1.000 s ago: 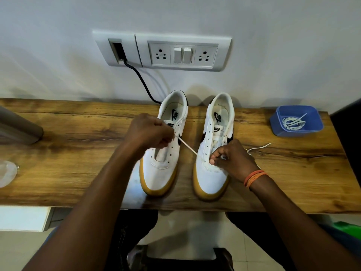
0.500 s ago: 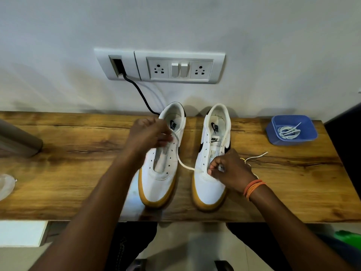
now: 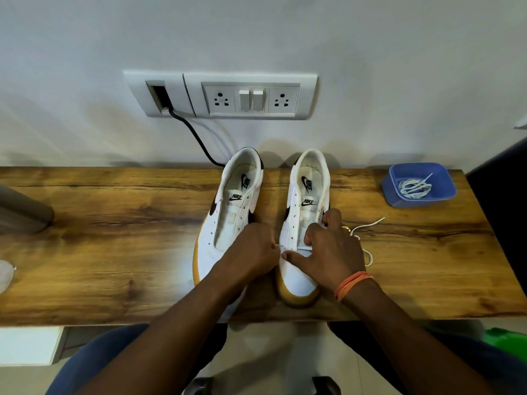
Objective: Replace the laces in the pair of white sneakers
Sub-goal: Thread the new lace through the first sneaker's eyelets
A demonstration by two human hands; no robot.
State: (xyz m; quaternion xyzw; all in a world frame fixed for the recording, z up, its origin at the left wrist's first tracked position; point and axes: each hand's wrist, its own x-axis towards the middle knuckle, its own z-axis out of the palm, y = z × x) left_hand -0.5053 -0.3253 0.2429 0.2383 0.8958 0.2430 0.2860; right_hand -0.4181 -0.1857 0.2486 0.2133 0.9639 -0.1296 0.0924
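Two white sneakers with tan soles stand side by side on the wooden table (image 3: 114, 238), toes toward me. The left sneaker (image 3: 228, 220) has bare eyelets. My left hand (image 3: 251, 252) lies across its toe and pinches the white lace (image 3: 368, 223) at the lowest left eyelet of the right sneaker (image 3: 309, 192). My right hand (image 3: 330, 249) holds the right sneaker's lacing area, thumb pressed on the toe, fingers curled over the tongue and right eyelet row. The lace's free end trails on the table to the right of that hand.
A blue tub (image 3: 419, 202) at the back right holds a bundle of white laces (image 3: 413, 186). A black cable (image 3: 194, 135) drops from the wall socket panel (image 3: 251, 95) behind the left sneaker. A grey object (image 3: 22, 209) lies at the far left.
My left hand came down from above the left sneaker to the right sneaker's lowest eyelet, taking up the lace slack. My right hand spread over the right sneaker.
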